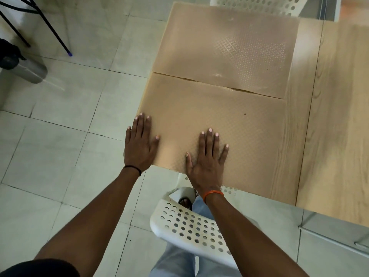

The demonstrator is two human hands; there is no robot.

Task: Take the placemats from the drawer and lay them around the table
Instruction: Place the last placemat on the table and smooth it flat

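Tan near placemat (229, 124) lies flat at desk (335, 116) corner, both hands pressing it. Left hand (139, 144) flat, fingers straight, at mat's left edge, partly overhanging desk side. Right hand (207, 158) flat, fingers spread, on mat's near edge. Far placemat (225, 47) already laid, its near edge touching, slightly overlapping near mat. White perforated chair (191, 226) below desk edge. Step in hand, by judgement: smoothing and squaring second mat. Next move likely: lift hands, fetch another mat for bare wood at right. Drawer not in view.
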